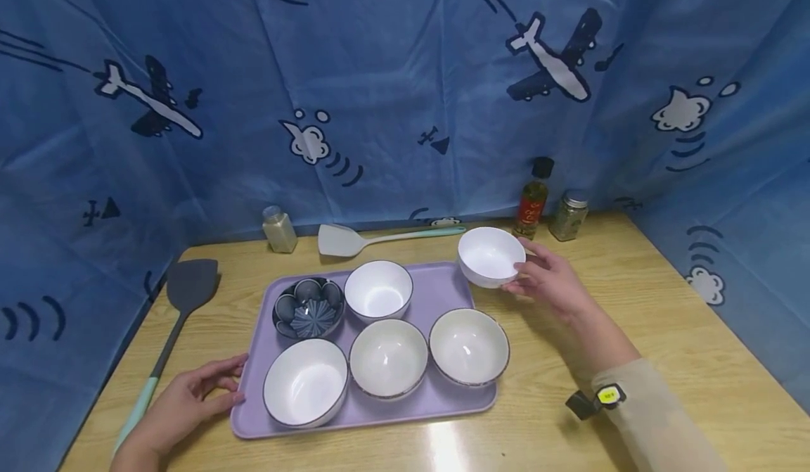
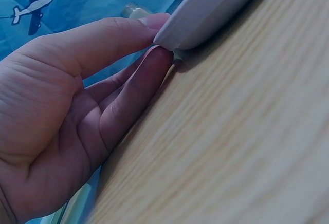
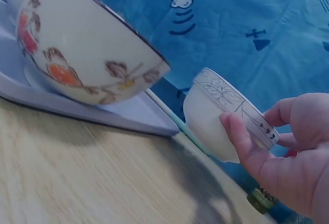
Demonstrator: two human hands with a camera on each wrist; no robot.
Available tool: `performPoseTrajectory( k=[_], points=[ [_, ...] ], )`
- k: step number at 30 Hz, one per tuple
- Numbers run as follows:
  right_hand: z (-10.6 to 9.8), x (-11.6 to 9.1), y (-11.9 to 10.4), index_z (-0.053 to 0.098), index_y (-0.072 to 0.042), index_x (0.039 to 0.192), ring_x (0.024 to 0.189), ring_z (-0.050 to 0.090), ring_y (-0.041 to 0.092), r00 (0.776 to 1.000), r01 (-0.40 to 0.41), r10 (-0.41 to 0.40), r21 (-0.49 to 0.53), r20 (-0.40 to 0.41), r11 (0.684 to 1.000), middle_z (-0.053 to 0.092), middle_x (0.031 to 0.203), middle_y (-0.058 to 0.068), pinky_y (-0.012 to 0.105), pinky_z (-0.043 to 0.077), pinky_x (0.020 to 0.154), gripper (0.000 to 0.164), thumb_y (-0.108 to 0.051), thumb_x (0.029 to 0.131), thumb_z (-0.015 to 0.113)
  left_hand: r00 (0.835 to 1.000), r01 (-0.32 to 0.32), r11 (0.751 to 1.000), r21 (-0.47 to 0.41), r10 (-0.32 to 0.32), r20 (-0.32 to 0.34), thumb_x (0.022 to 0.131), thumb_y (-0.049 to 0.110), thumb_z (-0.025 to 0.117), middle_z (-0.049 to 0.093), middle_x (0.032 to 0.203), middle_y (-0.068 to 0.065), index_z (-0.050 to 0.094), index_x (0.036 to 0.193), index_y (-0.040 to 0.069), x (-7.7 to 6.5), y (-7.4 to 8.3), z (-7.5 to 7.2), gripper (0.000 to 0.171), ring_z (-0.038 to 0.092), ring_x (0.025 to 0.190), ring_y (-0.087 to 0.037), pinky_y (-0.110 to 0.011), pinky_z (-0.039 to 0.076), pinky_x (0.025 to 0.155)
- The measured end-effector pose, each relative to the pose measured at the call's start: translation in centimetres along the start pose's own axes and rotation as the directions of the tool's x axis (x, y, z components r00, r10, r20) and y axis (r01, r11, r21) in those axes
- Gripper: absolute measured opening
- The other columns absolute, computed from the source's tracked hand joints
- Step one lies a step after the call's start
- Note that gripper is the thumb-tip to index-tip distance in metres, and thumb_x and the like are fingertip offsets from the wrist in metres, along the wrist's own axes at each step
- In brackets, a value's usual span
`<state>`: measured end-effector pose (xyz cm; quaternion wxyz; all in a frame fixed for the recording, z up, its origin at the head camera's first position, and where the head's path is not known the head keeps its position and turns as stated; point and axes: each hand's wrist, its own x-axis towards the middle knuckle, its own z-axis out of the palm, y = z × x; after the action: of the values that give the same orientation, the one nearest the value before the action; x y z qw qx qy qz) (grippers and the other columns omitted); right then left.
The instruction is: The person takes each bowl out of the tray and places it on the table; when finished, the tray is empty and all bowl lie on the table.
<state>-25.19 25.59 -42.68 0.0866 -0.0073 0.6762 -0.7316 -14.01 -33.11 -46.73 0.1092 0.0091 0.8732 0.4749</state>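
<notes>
My right hand (image 1: 549, 278) grips a small white bowl (image 1: 491, 255) by its side, just beyond the tray's right back corner. In the right wrist view, this bowl (image 3: 216, 116) has a grey line pattern below its rim and hangs above the table. The lilac tray (image 1: 436, 403) carries several bowls: a dark blue patterned bowl (image 1: 309, 309), a white bowl (image 1: 378, 290), a larger white bowl (image 1: 306, 382) and two cream bowls, one in the middle (image 1: 389, 358) and one at the right (image 1: 469, 347). My left hand (image 1: 190, 402) pinches the tray's left edge between thumb and fingers.
A grey spatula (image 1: 192, 285) lies at the left, partly behind my left hand. Along the back are a shaker jar (image 1: 279, 230), a pale spatula (image 1: 342, 240), a red-labelled bottle (image 1: 532, 201) and a spice jar (image 1: 569, 217). A blue curtain (image 1: 380, 92) stands behind the wooden table (image 1: 639, 303).
</notes>
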Motion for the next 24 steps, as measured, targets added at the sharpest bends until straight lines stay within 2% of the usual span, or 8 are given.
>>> performPoseTrajectory(
  k=[5,11,14,20,24],
  points=[
    [-0.7,0.4,0.4,0.014,-0.006,0.16,0.081,0.073,0.014,0.999,0.002,-0.001,0.013,-0.036,1.0,0.033,0.146,0.037,0.029,0.06,0.079,0.066,-0.002,0.102,0.046,0.998,0.048,0.999,-0.01,-0.047,0.028,0.084,0.031,0.08,0.062,0.129,-0.012,0.051,0.146,0.009,0.0,0.1,-0.2,0.072,0.064,0.098,-0.007,-0.015,0.05,0.084],
    [-1.0,0.9,1.3,0.01,-0.006,0.16,0.083,0.073,0.013,0.999,-0.026,0.027,0.033,-0.044,0.999,0.035,0.142,0.032,0.029,0.059,0.083,0.067,-0.004,0.103,0.046,0.998,0.055,0.998,0.002,-0.055,0.042,0.085,0.033,0.079,0.062,0.131,-0.012,0.05,0.147,0.008,-0.1,0.3,-0.2,0.073,0.064,0.099,-0.007,-0.014,0.049,0.085],
    [-1.0,1.0,1.7,0.01,-0.005,0.16,0.083,0.073,0.012,0.998,-0.031,0.033,0.049,-0.051,0.998,0.034,0.143,0.032,0.029,0.059,0.083,0.067,-0.003,0.104,0.045,0.999,0.035,0.999,0.011,-0.035,0.039,0.086,0.033,0.079,0.062,0.131,-0.012,0.05,0.146,0.009,0.0,0.3,-0.3,0.071,0.063,0.099,-0.006,-0.013,0.048,0.085],
    [-1.0,1.0,2.0,0.01,-0.008,0.161,0.084,0.073,0.013,0.998,-0.04,0.042,0.033,-0.05,0.999,0.029,0.15,0.034,0.029,0.059,0.083,0.067,-0.005,0.104,0.046,0.998,-0.05,0.999,-0.01,0.05,0.023,0.087,0.025,0.078,0.063,0.127,-0.014,0.053,0.144,0.006,-0.1,-0.1,-0.4,0.065,0.064,0.096,-0.006,-0.013,0.049,0.084],
    [-1.0,1.2,2.1,0.011,-0.01,0.161,0.084,0.073,0.013,0.998,-0.034,0.034,-0.008,-0.043,0.999,0.03,0.151,0.033,0.029,0.059,0.083,0.067,-0.009,0.105,0.047,0.998,-0.058,0.998,-0.02,0.058,0.015,0.087,0.024,0.078,0.064,0.126,-0.014,0.053,0.144,0.006,-0.3,-0.2,-0.2,0.065,0.065,0.096,-0.006,-0.013,0.048,0.084]
  ],
)
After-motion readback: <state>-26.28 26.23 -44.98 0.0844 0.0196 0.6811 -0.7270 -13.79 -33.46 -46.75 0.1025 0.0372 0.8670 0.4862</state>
